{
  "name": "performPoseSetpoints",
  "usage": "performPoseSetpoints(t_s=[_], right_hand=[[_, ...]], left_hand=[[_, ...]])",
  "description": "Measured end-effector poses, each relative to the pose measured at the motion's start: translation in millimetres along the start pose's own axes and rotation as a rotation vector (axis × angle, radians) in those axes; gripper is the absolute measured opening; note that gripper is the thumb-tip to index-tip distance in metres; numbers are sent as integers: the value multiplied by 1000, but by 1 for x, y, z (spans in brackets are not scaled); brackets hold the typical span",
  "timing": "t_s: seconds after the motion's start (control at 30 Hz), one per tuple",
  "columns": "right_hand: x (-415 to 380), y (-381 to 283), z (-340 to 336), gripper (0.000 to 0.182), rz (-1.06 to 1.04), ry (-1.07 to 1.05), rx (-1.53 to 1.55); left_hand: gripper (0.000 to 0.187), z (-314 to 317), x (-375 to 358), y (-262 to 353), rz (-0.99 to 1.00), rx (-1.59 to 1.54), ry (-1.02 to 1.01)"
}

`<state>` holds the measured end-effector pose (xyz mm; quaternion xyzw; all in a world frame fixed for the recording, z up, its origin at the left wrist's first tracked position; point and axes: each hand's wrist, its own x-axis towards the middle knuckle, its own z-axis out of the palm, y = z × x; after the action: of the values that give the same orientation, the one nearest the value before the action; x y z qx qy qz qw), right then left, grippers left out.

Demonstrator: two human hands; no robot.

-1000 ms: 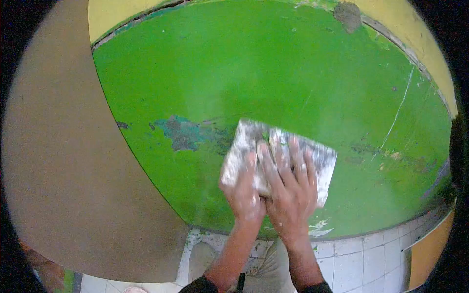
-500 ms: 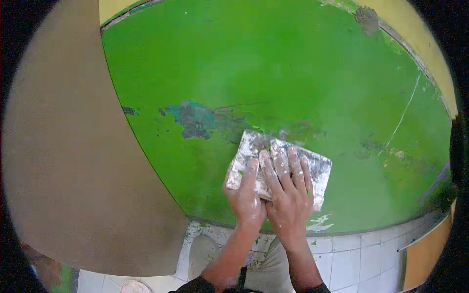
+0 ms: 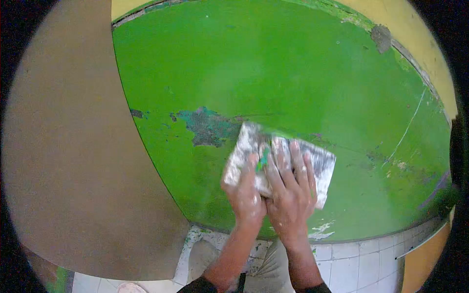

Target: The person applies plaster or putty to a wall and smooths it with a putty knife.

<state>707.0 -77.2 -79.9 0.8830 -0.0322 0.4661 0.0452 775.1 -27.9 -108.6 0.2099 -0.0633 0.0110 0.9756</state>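
Note:
A flat rectangular plate (image 3: 322,168), smeared white and grey, lies against the green painted wall (image 3: 273,63). My left hand (image 3: 245,195) grips its lower left side, thumb on the near face and the other fingers mostly hidden behind. My right hand (image 3: 291,195) is pressed flat on the plate with its fingers extended, some white powder on them. Small green flakes show between the two hands. A dark bare patch (image 3: 210,128) in the paint lies up and left of the plate.
A brown panel (image 3: 83,146) fills the left side. White tiles (image 3: 356,263) run along the bottom, with an orange-brown board (image 3: 425,259) at the lower right. A grey lump (image 3: 381,38) sits at the wall's upper right edge, beside yellow paint.
The view has shifted, so the wall's marks sit slightly lower and farther right. The plate and both hands have moved up relative to those marks. Green flakes now show on the plate.

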Motion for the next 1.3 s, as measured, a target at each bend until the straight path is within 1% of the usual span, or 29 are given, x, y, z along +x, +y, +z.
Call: performPoseSetpoints(t_s=[0.03,0.1,0.13,0.17,0.23,0.27,0.3,0.37,0.4,0.43,0.53,0.6,0.63,0.67,0.7,0.73,0.77,0.83,0.9,0.93,0.97,1.0,1.03,1.07,1.1,1.17,1.2,1.23,1.3], right_hand=[[11,-5,-5,40,-19,3,-9],[11,-9,-7,41,-9,-1,-16],[5,-7,-7,41,13,-25,4],[-2,-7,-6,42,35,-50,23],[-13,-5,1,42,22,-14,6],[-14,-4,4,41,6,18,-11],[-5,-3,3,41,0,24,-14],[22,-7,-5,40,-58,47,-23],[33,-10,-4,39,-63,93,-29],[31,-11,-5,39,-60,91,-26],[11,-11,-1,41,-42,61,16],[-6,-15,4,45,-4,5,17],[0,-15,6,45,-13,10,16],[11,-18,4,47,-39,21,20],[24,-22,1,50,-60,28,27],[40,-28,-4,53,-85,13,-3],[43,-29,-4,53,-87,11,3],[48,-30,-1,55,-91,49,20],[23,-27,10,54,-80,53,15],[10,-26,16,54,-76,35,-20],[3,-25,21,53,-74,11,-55],[7,-30,19,50,-47,38,31],[19,-35,13,50,-46,29,32],[35,-40,7,49,-73,29,-11],[43,-43,3,48,-100,28,-52],[38,-43,7,47,-84,49,-12],[31,-42,7,44,-70,9,16],[26,-41,8,42,-58,-23,42],[14,-39,17,42,-63,-21,29]], left_hand=[[23,2,4,5,-2,10,10],[24,8,4,17,-31,-1,-50],[24,9,-1,15,20,9,-36],[24,3,-8,11,19,12,-32],[24,-6,-13,5,4,65,18],[24,-7,-10,3,6,43,-9],[24,-1,-2,5,10,37,-12],[23,12,14,16,-13,-75,-56],[22,20,17,25,81,-37,-125],[22,19,15,26,80,-33,-124],[24,4,1,18,12,4,5],[25,-7,-1,13,18,14,5],[26,-10,1,13,19,31,12],[27,-6,9,19,53,14,-17],[27,-1,20,28,53,18,-9],[26,4,31,39,45,-9,-55],[26,11,38,47,42,-41,-107],[25,15,34,49,48,-77,-129],[25,4,18,37,53,-54,1],[26,-6,17,32,17,-51,5],[26,-12,21,27,22,-61,5],[26,-9,24,29,3,-64,28],[26,-4,26,35,-22,-58,56],[26,2,31,45,43,-42,-9],[26,-2,33,44,34,-30,1],[26,-9,39,41,66,-89,-92],[25,3,27,48,42,-76,2],[25,-2,25,44,44,-80,2],[25,-19,19,35,-10,-43,53]])
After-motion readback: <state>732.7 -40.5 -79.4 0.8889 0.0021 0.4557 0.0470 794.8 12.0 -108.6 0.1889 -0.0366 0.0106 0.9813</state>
